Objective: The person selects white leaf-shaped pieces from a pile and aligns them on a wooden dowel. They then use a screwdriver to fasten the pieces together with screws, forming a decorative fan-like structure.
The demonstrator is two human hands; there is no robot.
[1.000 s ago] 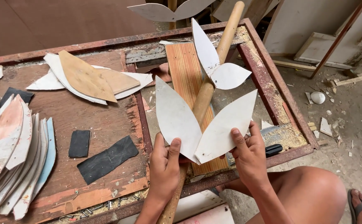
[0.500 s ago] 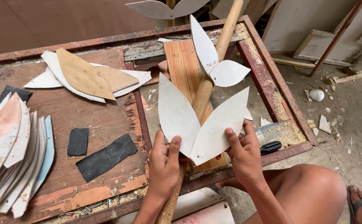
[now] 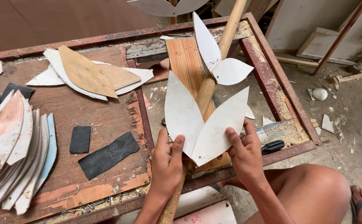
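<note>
Left hand (image 3: 167, 159) clamps the left petal (image 3: 183, 110) and the pole (image 3: 208, 89) under it, thumb flat on the face. Right hand (image 3: 244, 153) pinches the right petal (image 3: 222, 124), thumb on top, fingers behind. Both petals: thin white board, pointed leaf shape, scuffed, forming a V at the near table edge, bases overlapping. Pole is round bare wood, runs near to far over a striped plank (image 3: 187, 62). Farther up, two smaller white petals (image 3: 220, 62) sit on it. Left: black sandpaper scraps (image 3: 108, 154), fanned stack of curved blanks (image 3: 13, 149). Rusty steel frame (image 3: 272, 83), sawdust.
</note>
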